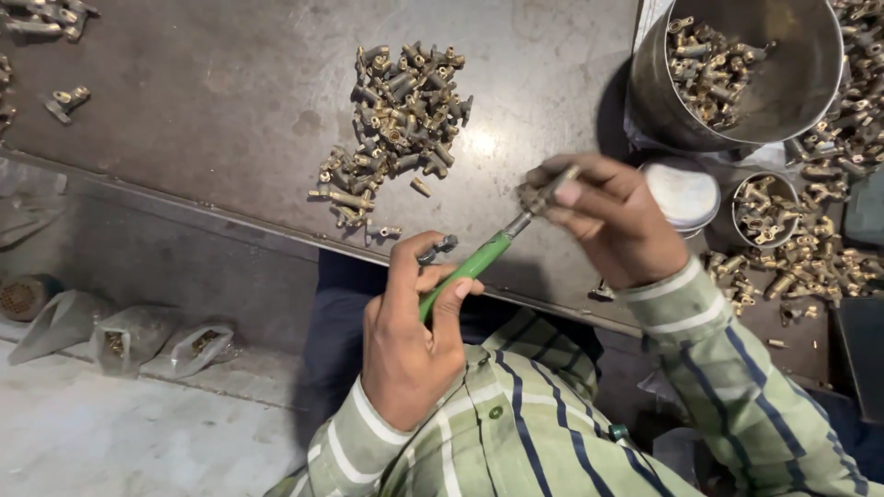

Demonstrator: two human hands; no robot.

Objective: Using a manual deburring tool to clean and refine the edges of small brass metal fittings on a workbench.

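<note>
A dark metal worktable (230, 101) fills the far part of the scene, its near edge running from the left down toward the right. At the far right a large steel bucket (792, 83) stands on it, partly filled with small brass fittings. Near the table's middle lies a loose pile of brass fittings (401, 120), and a wider scatter of fittings (820, 248) spreads along the right side around a small steel cup (764, 207) holding a few more. Just left of that cup sits a round white lid (686, 191). On the pale floor at the near left lie three small clear plastic bags (129, 336), slumped side by side, at least two with brass pieces showing inside; no label can be made out on them.

The left hand (410, 340) is clenched around the green handle of a screwdriver (479, 262), a thin tool with a steel shank angled up to the right. The right hand (608, 221) pinches a single brass fitting (536, 195) at the shank's tip, above the table's near edge. The piece is small, dull gold and mostly hidden by the fingers.
</note>
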